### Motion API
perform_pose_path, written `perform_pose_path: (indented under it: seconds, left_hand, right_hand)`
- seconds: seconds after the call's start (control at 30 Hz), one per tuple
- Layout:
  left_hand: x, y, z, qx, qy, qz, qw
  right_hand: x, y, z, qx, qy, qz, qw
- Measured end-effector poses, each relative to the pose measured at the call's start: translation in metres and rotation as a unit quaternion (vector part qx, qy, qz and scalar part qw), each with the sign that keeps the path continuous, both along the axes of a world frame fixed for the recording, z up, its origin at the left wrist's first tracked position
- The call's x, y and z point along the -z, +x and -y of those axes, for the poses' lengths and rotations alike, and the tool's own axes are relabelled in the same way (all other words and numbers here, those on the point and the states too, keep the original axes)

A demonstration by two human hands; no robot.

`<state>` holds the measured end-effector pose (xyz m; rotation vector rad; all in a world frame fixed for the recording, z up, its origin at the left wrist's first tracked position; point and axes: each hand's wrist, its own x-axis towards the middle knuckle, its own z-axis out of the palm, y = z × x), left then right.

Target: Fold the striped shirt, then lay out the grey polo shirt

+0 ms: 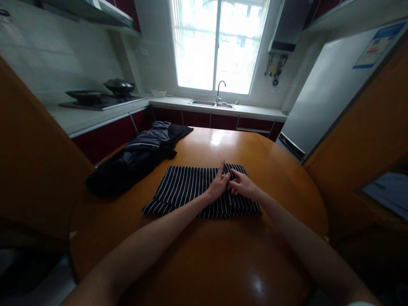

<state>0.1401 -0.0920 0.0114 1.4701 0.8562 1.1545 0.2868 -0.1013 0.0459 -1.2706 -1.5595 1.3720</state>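
A black garment with thin white stripes (185,187) lies flat and folded in the middle of the round wooden table (197,255). Both hands rest on its right part. My left hand (219,182) lies on the cloth with fingers stretched forward, pressing it down. My right hand (241,183) sits just beside it, fingertips pinched on a small fold of the striped fabric near the top right edge.
A pile of dark clothes (137,159) lies at the table's far left. Beyond are a counter with a stove and pans (102,95), a sink (212,102) under the window, and a fridge (321,97) at right. Wooden chair backs (35,161) flank the table.
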Motion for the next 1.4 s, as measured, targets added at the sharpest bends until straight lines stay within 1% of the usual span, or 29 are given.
perform_pose_path:
  seconds: [0.07, 0.13, 0.17, 0.23, 0.3, 0.37, 0.43, 0.5, 0.57, 0.63, 0.7, 0.77, 0.83, 0.93, 1.0, 1.03, 1.1, 1.13, 1.2, 1.3, 1.4]
  left_hand:
    - [0.001, 0.000, -0.001, -0.018, 0.032, -0.033, 0.999]
    - [0.000, 0.001, -0.002, -0.017, 0.071, -0.083, 0.994]
    - [-0.001, 0.001, -0.002, -0.009, 0.088, -0.108, 0.990]
    - [-0.002, 0.001, -0.003, 0.003, 0.105, -0.148, 0.983]
    - [-0.003, 0.000, -0.003, -0.001, 0.107, -0.174, 0.979]
    - [-0.005, -0.001, -0.002, -0.009, 0.107, -0.190, 0.976]
    - [-0.008, -0.001, -0.001, -0.013, 0.106, -0.198, 0.974]
    - [-0.015, -0.001, 0.001, -0.022, 0.098, -0.203, 0.974]
    - [-0.026, -0.001, 0.005, -0.030, 0.089, -0.202, 0.975]
    - [-0.041, -0.003, 0.008, -0.043, 0.089, -0.192, 0.976]
    - [-0.059, -0.008, 0.011, -0.054, 0.090, -0.172, 0.979]
    - [-0.080, -0.018, 0.015, -0.056, 0.073, -0.139, 0.986]
    - [-0.100, -0.035, 0.019, -0.048, 0.035, -0.090, 0.994]
    - [-0.126, -0.071, 0.026, -0.041, -0.029, -0.019, 0.999]
    - [-0.136, -0.099, 0.031, -0.047, -0.065, 0.006, 0.997]
    - [-0.139, -0.112, 0.034, -0.052, -0.081, 0.010, 0.995]
    - [-0.136, -0.139, 0.039, -0.065, -0.114, 0.010, 0.991]
    - [-0.132, -0.150, 0.040, -0.070, -0.128, 0.008, 0.989]
    - [-0.118, -0.170, 0.043, -0.077, -0.152, 0.006, 0.985]
    - [-0.090, -0.186, 0.043, -0.089, -0.185, 0.012, 0.979]
    - [-0.067, -0.191, 0.040, -0.097, -0.212, 0.030, 0.972]
  right_hand:
    - [-0.001, 0.008, 0.000, -0.010, 0.005, -0.014, 1.000]
    - [-0.006, 0.022, -0.003, -0.004, 0.030, -0.017, 0.999]
    - [-0.009, 0.031, -0.006, 0.012, 0.048, -0.014, 0.999]
    - [-0.010, 0.049, -0.013, 0.069, 0.090, 0.004, 0.994]
    - [-0.006, 0.065, -0.022, 0.142, 0.119, 0.036, 0.982]
    - [0.003, 0.075, -0.031, 0.197, 0.133, 0.074, 0.969]
    - [0.012, 0.080, -0.038, 0.222, 0.140, 0.107, 0.959]
    - [0.020, 0.080, -0.042, 0.223, 0.159, 0.127, 0.953]
    - [0.023, 0.077, -0.043, 0.208, 0.190, 0.132, 0.951]
    - [0.023, 0.073, -0.040, 0.184, 0.226, 0.118, 0.949]
    - [0.019, 0.067, -0.035, 0.161, 0.257, 0.093, 0.948]
    - [0.014, 0.059, -0.027, 0.143, 0.279, 0.070, 0.947]
    - [0.009, 0.050, -0.017, 0.125, 0.294, 0.053, 0.946]
    - [0.004, 0.032, 0.001, 0.086, 0.325, 0.029, 0.941]
    - [0.003, 0.019, 0.017, 0.049, 0.352, 0.018, 0.935]
    - [0.002, 0.013, 0.026, 0.026, 0.366, 0.019, 0.930]
    - [0.003, -0.001, 0.045, -0.026, 0.387, 0.045, 0.921]
    - [0.004, -0.007, 0.054, -0.049, 0.394, 0.069, 0.915]
    - [0.008, -0.021, 0.070, -0.078, 0.403, 0.123, 0.903]
    - [0.018, -0.041, 0.083, -0.061, 0.417, 0.185, 0.888]
    - [0.027, -0.051, 0.084, -0.035, 0.422, 0.230, 0.876]
